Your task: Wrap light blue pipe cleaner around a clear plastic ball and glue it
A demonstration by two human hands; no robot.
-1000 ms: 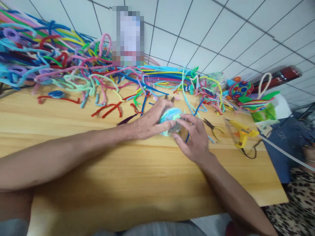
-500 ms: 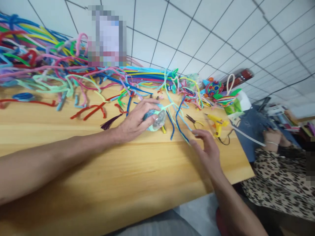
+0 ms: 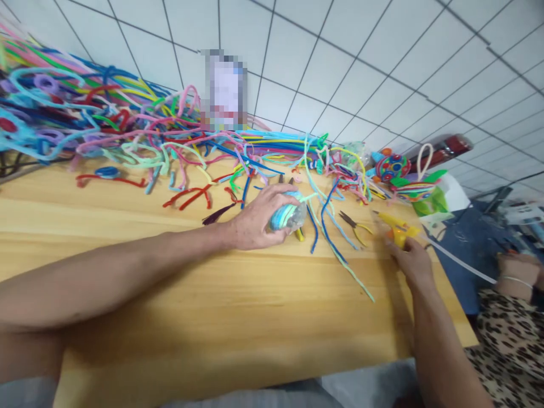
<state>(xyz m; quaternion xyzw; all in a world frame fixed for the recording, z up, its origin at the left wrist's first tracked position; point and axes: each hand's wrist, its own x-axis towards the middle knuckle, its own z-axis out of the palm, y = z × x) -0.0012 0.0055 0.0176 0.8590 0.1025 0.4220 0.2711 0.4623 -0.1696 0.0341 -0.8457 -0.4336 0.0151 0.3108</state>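
My left hand (image 3: 255,221) is closed around a clear plastic ball (image 3: 298,218) partly wrapped in blue and mint-green pipe cleaners. Loose ends of blue and green pipe cleaner (image 3: 329,224) trail from it to the right across the table. On the right, my right hand (image 3: 411,258) has its fingers wrapped round the handle of a yellow hot glue gun (image 3: 397,225), with a long white glue stick (image 3: 461,262) sticking out of its back. Between the two hands lie pliers with yellow handles (image 3: 359,228).
Heaps of coloured pipe cleaners (image 3: 140,133) line the back of the wooden table (image 3: 238,306) against a tiled wall. A blurred-out upright panel (image 3: 227,90) stands there. Finished-looking colourful pieces (image 3: 393,167) sit at the back right. A person in a leopard-print sleeve (image 3: 510,323) is at the far right.
My right hand has left the loose pipe cleaner ends, moved right and taken hold of the glue gun. The ball has turned in my left hand, showing more of its wrapped side.
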